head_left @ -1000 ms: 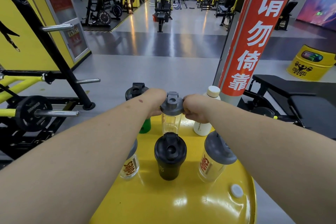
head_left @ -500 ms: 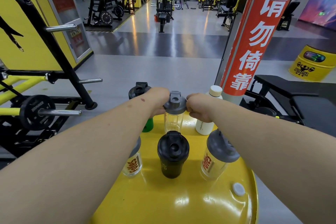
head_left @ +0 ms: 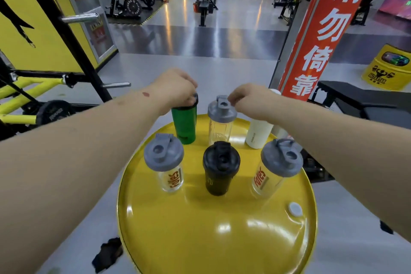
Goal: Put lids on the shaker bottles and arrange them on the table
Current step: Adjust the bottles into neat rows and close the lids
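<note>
On a round yellow table [head_left: 169, 236], the left hand [head_left: 175, 87] clamps the green bottle [head_left: 184, 124] lid (back row); the right hand [head_left: 249, 100], fingers loosely curled, hovers empty beside the clear bottle [head_left: 220, 128], capped – likely next: straightening rows

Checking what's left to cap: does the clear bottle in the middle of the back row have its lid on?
On. A grey lid sits on the clear bottle, with the right hand at its flip tab.
</note>
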Action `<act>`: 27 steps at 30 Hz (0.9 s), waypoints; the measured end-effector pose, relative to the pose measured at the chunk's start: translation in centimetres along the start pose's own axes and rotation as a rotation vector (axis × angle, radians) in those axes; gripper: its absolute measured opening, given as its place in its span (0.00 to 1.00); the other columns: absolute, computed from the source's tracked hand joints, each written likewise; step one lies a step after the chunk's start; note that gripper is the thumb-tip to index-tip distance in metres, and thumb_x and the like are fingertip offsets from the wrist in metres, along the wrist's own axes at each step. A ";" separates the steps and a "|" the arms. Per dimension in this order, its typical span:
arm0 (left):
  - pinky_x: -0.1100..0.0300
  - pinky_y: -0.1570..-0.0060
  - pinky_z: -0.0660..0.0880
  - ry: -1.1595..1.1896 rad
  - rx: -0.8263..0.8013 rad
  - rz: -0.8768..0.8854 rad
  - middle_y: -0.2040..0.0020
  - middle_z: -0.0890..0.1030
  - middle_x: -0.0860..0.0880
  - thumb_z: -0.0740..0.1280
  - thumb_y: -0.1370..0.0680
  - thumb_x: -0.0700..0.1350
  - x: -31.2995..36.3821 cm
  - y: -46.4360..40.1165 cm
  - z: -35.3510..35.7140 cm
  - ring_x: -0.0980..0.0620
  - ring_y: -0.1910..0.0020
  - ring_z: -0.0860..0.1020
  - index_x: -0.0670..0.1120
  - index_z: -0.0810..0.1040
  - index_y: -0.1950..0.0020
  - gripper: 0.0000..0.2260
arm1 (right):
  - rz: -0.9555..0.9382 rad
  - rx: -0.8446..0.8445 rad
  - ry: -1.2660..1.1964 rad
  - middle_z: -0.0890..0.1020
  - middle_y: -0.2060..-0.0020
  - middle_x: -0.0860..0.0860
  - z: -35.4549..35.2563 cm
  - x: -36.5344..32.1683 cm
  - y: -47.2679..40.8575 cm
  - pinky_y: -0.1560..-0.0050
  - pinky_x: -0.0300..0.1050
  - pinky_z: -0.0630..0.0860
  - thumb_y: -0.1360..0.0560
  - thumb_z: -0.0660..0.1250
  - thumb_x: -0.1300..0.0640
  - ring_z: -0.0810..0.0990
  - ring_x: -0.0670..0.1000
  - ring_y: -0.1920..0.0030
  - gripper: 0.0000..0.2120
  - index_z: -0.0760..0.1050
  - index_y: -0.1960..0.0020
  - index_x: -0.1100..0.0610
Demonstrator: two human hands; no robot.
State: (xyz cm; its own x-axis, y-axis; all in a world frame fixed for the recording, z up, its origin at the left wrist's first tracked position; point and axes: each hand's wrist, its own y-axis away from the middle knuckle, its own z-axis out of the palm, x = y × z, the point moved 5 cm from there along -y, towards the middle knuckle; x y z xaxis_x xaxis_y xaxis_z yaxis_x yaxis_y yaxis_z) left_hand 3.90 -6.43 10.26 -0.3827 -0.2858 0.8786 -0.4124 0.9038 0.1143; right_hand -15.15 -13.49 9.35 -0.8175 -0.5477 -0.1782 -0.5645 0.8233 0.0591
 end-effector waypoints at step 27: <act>0.48 0.51 0.84 -0.428 -0.360 -0.047 0.48 0.81 0.43 0.63 0.21 0.35 -6.7 7.5 9.5 0.43 0.49 0.82 0.48 0.76 0.32 0.19 | -0.162 -0.251 0.223 0.76 0.61 0.46 6.7 -2.1 7.4 0.49 0.45 0.64 0.25 0.71 0.39 0.76 0.52 0.53 0.19 0.74 0.44 0.51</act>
State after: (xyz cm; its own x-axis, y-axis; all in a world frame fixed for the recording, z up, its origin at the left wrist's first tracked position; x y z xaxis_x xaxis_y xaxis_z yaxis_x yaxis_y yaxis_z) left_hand -4.47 -0.71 0.84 -0.7033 -0.3646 0.6102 -0.1580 0.9171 0.3659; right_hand -16.88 -5.26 3.59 -0.7041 -0.7100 0.0120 -0.6767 0.6760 0.2917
